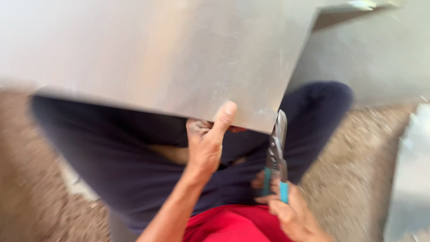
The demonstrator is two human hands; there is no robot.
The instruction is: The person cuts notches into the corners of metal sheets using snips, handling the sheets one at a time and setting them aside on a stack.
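1. Head view is showing the left hand (207,142) gripping the near edge of a large grey metal sheet (170,54), thumb lying on top, the other fingers curled underneath.
2. Right hand (289,210) is squeezing shut around the blue handles of the tin snips (276,154), whose blades are meeting the sheet's near right corner.
3. Sheet is hanging over the person's dark trousers (112,157), its right edge running up and away.
4. Gravel floor (358,170) is lying open on both sides of the legs, with another pale sheet (410,179) at the far right.
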